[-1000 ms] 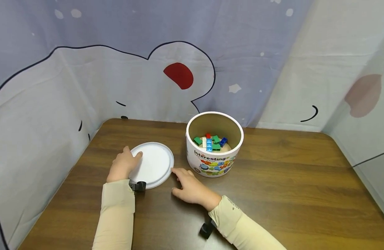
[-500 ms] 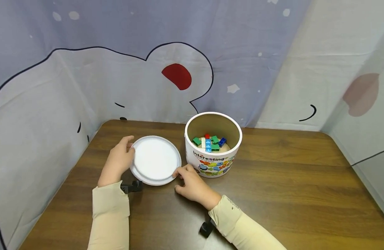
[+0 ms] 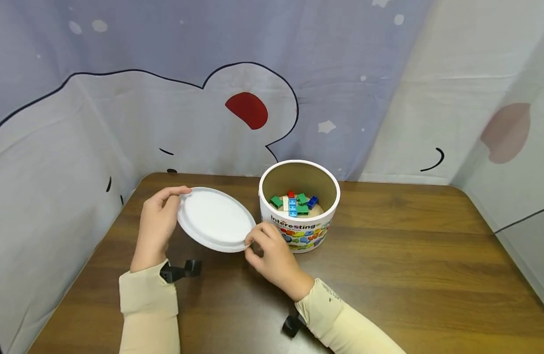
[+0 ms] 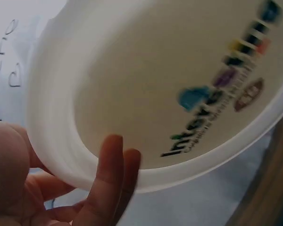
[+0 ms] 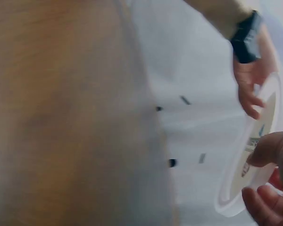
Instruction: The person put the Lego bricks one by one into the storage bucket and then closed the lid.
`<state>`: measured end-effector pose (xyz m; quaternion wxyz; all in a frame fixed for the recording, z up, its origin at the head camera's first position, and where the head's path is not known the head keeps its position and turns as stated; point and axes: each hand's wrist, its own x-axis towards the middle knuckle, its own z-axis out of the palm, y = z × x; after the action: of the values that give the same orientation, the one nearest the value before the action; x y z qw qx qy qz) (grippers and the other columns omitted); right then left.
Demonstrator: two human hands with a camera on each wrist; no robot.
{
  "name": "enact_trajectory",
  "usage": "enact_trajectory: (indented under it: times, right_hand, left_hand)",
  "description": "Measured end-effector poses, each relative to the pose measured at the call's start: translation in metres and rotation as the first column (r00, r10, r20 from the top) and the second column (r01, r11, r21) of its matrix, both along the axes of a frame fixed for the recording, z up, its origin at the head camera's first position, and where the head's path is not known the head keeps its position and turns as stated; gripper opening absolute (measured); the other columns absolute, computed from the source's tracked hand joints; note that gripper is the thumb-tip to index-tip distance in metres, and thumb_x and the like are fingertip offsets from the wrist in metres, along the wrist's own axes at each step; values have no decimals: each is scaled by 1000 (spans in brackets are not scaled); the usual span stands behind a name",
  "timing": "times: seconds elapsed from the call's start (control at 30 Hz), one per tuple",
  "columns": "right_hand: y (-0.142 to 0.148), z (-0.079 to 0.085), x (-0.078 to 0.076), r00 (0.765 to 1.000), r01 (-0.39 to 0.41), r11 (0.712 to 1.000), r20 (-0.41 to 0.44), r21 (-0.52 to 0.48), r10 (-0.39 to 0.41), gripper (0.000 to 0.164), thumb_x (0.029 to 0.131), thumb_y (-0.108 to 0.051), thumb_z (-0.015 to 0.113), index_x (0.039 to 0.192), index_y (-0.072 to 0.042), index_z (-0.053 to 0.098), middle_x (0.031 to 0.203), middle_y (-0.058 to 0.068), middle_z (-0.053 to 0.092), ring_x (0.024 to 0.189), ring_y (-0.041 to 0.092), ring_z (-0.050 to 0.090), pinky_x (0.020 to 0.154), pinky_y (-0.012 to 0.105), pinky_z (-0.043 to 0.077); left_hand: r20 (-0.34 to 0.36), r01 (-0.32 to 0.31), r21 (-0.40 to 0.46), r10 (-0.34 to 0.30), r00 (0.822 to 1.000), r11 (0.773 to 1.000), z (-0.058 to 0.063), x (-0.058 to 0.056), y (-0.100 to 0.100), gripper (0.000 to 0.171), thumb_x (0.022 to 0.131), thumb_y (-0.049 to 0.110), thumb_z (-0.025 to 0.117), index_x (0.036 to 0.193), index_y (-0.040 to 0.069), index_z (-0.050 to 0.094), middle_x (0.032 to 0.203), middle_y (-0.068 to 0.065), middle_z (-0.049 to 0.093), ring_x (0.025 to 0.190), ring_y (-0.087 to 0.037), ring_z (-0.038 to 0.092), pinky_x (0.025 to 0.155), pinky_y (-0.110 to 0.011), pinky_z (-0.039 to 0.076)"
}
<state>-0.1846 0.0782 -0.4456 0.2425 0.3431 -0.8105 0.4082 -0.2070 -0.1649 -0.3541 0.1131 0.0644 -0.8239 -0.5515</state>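
Note:
A round white lid is raised off the table and tilted, held between both hands. My left hand grips its left edge, and in the left wrist view the fingers lie against the lid's printed underside. My right hand pinches the near right edge, with the thumb below the rim. Just right of the lid stands an uncovered white bucket with "Interesting" and coloured shapes printed on it. Several toy bricks in green, blue, white and red lie on its bottom.
The brown wooden table stretches to the right of the bucket and in front of the hands. A printed cloth hangs behind the table and along its sides. Black camera mounts stick out from both wrists.
The lid lay flat on the table; it has been lifted and tilted. My left hand moved outward and up with its edge, while my right hand went from touching the rim to pinching it.

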Motion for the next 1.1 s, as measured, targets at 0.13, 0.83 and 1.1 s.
enact_trajectory:
  times: [0.13,0.83,1.1]
  right_hand:
    - [8,22,2,991,-58,985,-128,-164,37,22,76,10,71,90,-5,63,86,4,60,75,13,62,68,15,54]
    - [102,101,-15,908,247,478,374,-843,189,22,91,13,55,89,-5,68,68,3,61,47,6,45,40,14,35]
    - [123,94,-31,845,454,641,527,-619,-90,19,94,2,65,111,10,70,70,-3,63,49,7,51,44,17,46]
  left_hand:
    - [-103,27,122,-15,995,992,9,7,6,42,108,24,38,128,0,66,127,-12,61,95,-11,63,76,-18,57]
    - [-233,464,170,-422,876,869,-1,8,80,62,98,3,64,155,6,40,151,-15,48,122,-30,60,93,-18,52]
    - [-289,453,-10,-436,852,892,-10,10,103,97,82,2,84,161,10,28,158,-9,38,120,-23,59,88,-21,53]
